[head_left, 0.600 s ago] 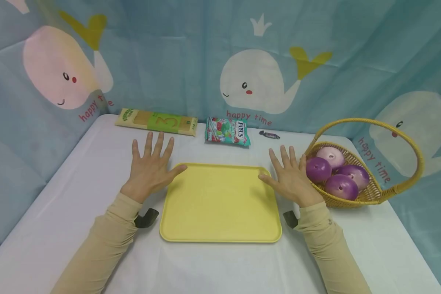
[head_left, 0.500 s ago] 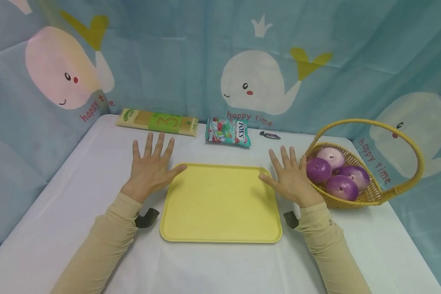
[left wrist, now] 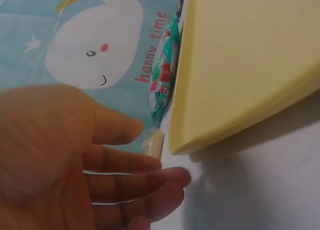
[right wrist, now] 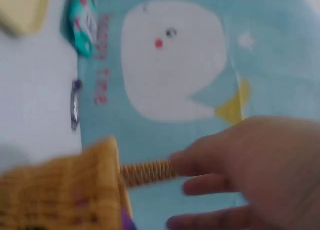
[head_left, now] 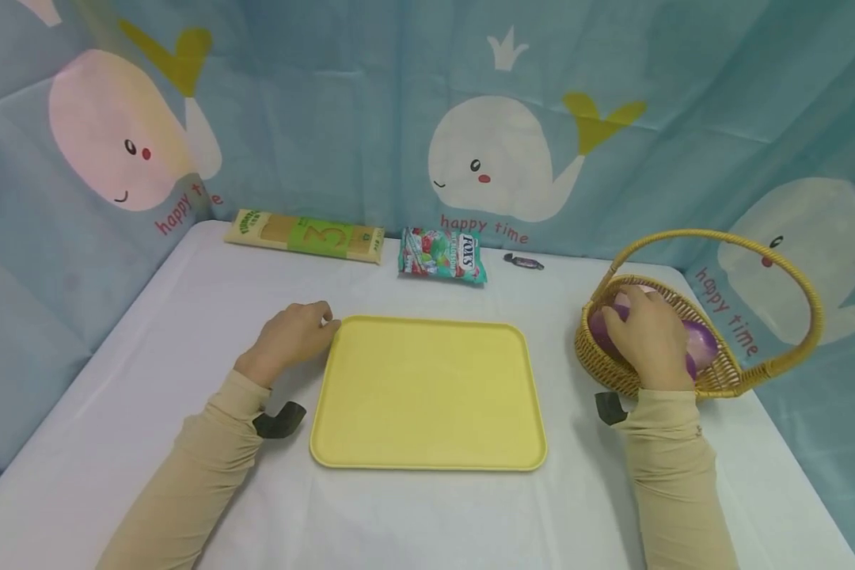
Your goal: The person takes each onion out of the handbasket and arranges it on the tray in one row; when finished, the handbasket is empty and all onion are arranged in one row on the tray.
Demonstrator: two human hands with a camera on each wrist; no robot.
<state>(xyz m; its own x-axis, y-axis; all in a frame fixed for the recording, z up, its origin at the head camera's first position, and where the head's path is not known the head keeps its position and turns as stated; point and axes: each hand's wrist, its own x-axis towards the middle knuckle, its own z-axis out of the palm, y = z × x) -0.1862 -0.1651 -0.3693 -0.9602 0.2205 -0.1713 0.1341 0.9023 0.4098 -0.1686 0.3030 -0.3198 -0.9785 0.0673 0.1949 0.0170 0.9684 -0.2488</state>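
Observation:
In the head view my right hand [head_left: 651, 336] reaches down over the yellow wicker basket [head_left: 602, 368], fingers spread above several purple-and-white onions [head_left: 701, 345]. It covers part of the onions. The right wrist view, somewhat blurred, has the thumb and fingers apart beside the basket's rim and handle, with nothing seen between them. My left hand [head_left: 288, 340], fingers loosely bent and holding nothing, is at the upper left corner of the yellow tray [head_left: 427, 396]. In the left wrist view its relaxed fingers [left wrist: 130, 182] are close to the tray's corner [left wrist: 182, 145].
Along the back edge of the white table lie a long noodle pack [head_left: 318, 235], a green FOX'S candy bag [head_left: 442, 255] and a small wrapped candy [head_left: 523, 261]. The basket's tall arched handle [head_left: 812, 309] rises at the right. A blue whale-print curtain [head_left: 313, 119] hangs behind.
My right hand has moved right, from beside the tray to over the onions in the basket. The left hand's spread fingers have relaxed and bent, near the same place.

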